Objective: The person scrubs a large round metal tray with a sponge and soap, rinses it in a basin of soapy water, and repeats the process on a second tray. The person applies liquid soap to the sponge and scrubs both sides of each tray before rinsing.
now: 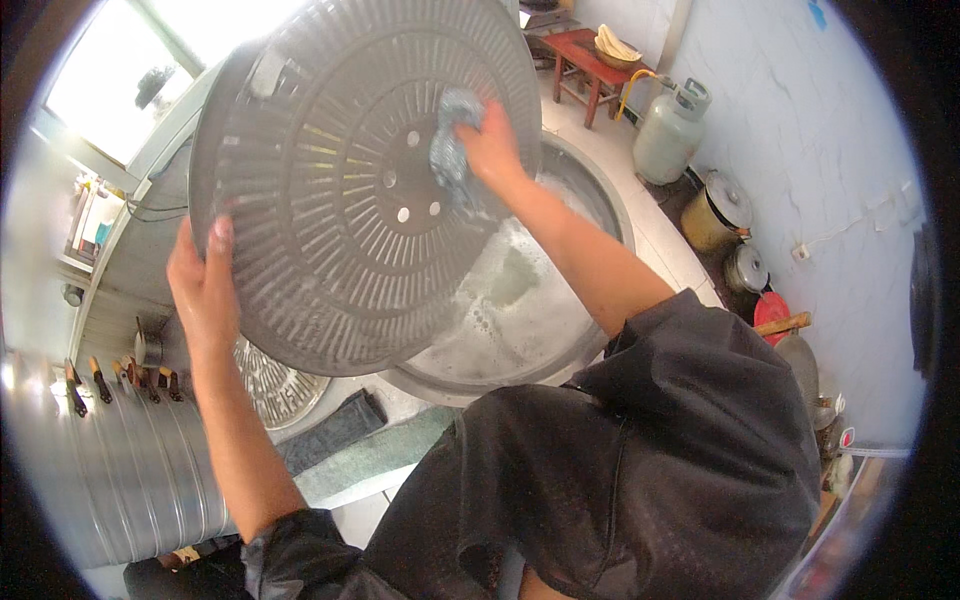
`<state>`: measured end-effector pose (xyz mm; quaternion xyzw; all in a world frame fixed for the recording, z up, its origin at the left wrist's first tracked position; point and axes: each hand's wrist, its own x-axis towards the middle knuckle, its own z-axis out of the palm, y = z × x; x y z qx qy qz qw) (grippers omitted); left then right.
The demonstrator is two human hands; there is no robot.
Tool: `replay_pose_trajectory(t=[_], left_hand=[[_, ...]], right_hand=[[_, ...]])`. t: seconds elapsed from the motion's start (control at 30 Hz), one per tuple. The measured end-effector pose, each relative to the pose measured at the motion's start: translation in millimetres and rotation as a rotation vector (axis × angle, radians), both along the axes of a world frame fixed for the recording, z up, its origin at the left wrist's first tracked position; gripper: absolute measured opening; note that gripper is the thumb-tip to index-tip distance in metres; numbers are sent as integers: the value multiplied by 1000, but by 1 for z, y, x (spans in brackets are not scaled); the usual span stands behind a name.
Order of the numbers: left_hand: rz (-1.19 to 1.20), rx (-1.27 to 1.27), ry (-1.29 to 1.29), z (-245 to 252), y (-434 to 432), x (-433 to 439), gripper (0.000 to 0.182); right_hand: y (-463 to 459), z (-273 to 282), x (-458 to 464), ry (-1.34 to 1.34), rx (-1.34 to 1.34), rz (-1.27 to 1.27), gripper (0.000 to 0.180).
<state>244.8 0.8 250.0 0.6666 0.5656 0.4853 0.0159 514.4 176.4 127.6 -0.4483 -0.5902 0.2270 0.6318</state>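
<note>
A large round slotted metal steamer tray (330,172) is tilted up in front of me, over a wide metal basin (626,225) of sudsy water (495,315). My left hand (202,281) grips the tray's left rim, thumb on the near face. In my right hand (491,146) is a wet, grey-blue cloth (454,150), pressed against the tray right of its centre holes. Both the cloth and the right hand are slightly blurred. The tray hides the far left part of the basin.
Another slotted metal tray (277,386) lies low at the left, near a dark folded cloth (337,431). Several knives (97,379) stand by a stack of metal steamer tiers (127,465). Along the right wall are a gas cylinder (667,135), lidded pots (720,210) and a red low table (581,56).
</note>
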Motion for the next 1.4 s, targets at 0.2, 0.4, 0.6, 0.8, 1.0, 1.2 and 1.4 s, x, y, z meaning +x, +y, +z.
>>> replay_pose_trajectory(t=[0.2, 0.4, 0.6, 0.8, 1.0, 1.2, 1.4], left_hand=[[62, 38, -359, -100, -39, -3, 34], [-32, -261, -458, -171, -85, 20, 42], [-394, -121, -491, -84, -81, 10, 58], [-385, -103, -202, 50, -34, 41, 51], [37, -150, 306, 100, 22, 88, 38], [-145, -191, 155, 74, 13, 55, 34], [-115, -1, -145, -14, -20, 24, 28]], right_hand=[[-69, -87, -9, -505, -129, 32, 33], [-136, -143, -9, -1150, -166, 516, 29], [-107, -184, 13, -1304, -253, 477, 30], [-58, -85, 17, -444, -501, 190, 45], [-38, 95, -26, -14, 318, 190, 49], [40, 156, -33, -101, 514, -357, 39], [82, 60, 36, 80, -70, -353, 39]])
